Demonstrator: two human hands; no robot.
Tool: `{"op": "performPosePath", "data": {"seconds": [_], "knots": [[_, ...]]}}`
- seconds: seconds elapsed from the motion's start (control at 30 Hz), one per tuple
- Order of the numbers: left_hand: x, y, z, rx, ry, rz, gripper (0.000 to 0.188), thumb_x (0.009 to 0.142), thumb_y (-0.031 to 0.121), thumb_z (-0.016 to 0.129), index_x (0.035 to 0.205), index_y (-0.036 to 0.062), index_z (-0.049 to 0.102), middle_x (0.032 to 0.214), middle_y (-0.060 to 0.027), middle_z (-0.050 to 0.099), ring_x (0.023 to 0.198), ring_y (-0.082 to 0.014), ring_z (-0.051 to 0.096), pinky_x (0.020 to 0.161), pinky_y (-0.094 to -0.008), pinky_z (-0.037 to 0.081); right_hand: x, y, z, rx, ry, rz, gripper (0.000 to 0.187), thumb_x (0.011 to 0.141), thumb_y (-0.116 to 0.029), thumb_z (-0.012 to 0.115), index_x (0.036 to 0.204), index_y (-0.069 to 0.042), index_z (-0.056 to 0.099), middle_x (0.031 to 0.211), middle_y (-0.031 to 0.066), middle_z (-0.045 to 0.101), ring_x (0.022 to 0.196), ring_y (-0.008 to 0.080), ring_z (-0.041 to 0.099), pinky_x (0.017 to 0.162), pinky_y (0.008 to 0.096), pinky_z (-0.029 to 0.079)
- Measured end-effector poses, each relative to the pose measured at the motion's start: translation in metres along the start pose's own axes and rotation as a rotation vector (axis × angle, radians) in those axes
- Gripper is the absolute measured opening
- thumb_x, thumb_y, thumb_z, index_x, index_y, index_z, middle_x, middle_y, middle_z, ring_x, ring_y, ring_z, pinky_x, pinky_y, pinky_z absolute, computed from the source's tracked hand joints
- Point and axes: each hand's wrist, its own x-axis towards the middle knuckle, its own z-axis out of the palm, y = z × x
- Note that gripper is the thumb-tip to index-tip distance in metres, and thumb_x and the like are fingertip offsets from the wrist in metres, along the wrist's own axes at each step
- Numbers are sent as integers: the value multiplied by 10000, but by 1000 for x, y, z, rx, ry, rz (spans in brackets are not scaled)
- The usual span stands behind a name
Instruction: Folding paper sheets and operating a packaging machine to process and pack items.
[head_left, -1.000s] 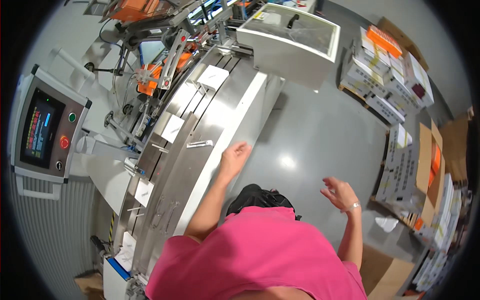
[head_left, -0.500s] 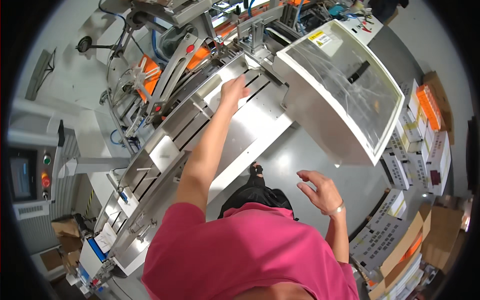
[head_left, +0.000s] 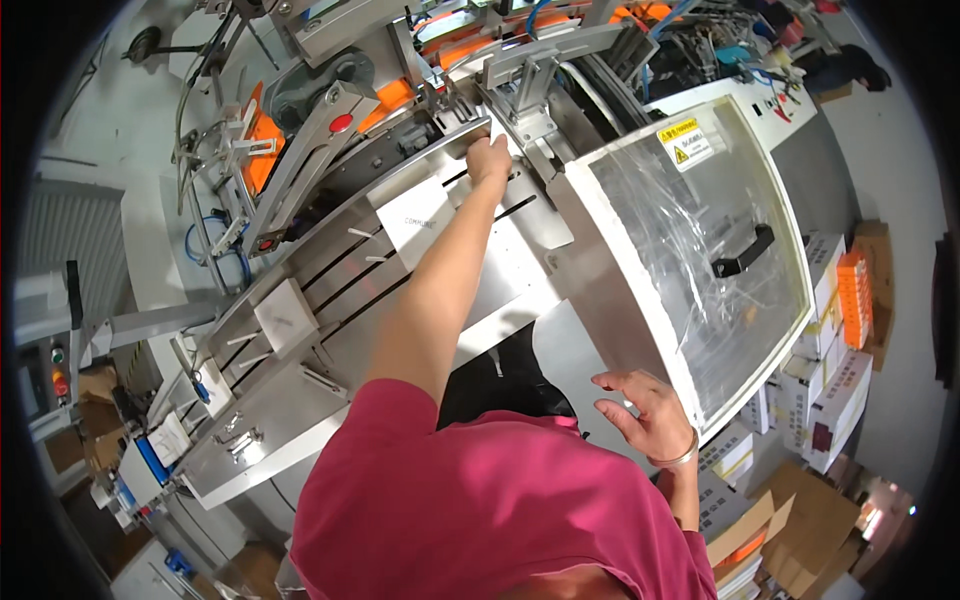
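Note:
My left hand (head_left: 489,160) reaches to the far end of a metal conveyor trough (head_left: 500,262), beside its side rail. Its fingers are curled closed, and whatever they may hold is hidden. Close to my left forearm, a flat white box (head_left: 408,222) lies on the slotted bed. Another white box (head_left: 287,316) sits further down the trough to the left, with white pusher rods (head_left: 248,350) behind it. My right hand (head_left: 650,415) hovers in front of my body near a clear-topped machine cover (head_left: 715,240). Its thumb and fingers are apart, holding nothing.
The cover with its black handle (head_left: 745,252) rises right of the trough. Metal arms (head_left: 315,150) and orange parts (head_left: 393,98) crowd the far side. White cartons (head_left: 825,400) and an open cardboard box (head_left: 750,535) stand at the right. A control panel (head_left: 58,370) is far left.
My view has shifted closer to the machine. My left hand has moved further toward the trough's far end, and its fingers look more curled. My right hand stays open, now nearer the cover.

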Motion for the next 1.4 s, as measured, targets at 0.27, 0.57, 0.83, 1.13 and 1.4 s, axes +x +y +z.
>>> {"op": "performPosePath", "data": {"seconds": [0.27, 0.57, 0.83, 1.13, 1.4], "knots": [[-33, 12, -5, 7, 127, 34, 310, 808, 315, 567, 752, 10, 570, 783, -224, 615, 785, -423, 574, 699, -461, 442, 24, 15, -26, 30, -159, -87, 240, 770, -82, 691, 989, -12, 622, 920, 116, 635, 813, 264, 615, 684, 319, 500], [-17, -15, -15, -42, -242, -163, 402, 668, 408, 629, 653, 6, 630, 593, -96, 623, 545, -217, 616, 588, -339, 483, 32, 29, -39, 194, -238, 14, 244, 789, -105, 679, 1020, -53, 621, 933, 93, 636, 763, 219, 625, 664, 305, 508], [-24, 17, -18, 250, -60, 89, 297, 716, 321, 579, 741, 30, 639, 760, -184, 643, 755, -362, 618, 684, -423, 479, 34, 31, -37, 170, -206, -33, 244, 782, -95, 684, 1018, -60, 631, 892, 75, 640, 713, 174, 605, 575, 256, 496], [-33, 30, -15, 252, -24, 164, 281, 716, 291, 557, 719, 15, 606, 798, -230, 615, 803, -416, 579, 720, -463, 453, 25, 28, -30, 224, -137, 60, 224, 783, -67, 682, 1000, -36, 634, 845, 64, 642, 687, 159, 616, 590, 252, 491], [-42, 16, -18, 112, -8, 116, 310, 728, 310, 547, 702, 3, 587, 740, -228, 604, 730, -415, 573, 657, -441, 444, 22, 35, -36, 303, -133, 90, 220, 789, -47, 676, 1003, -35, 627, 925, 85, 655, 727, 148, 643, 602, 250, 503]]}}
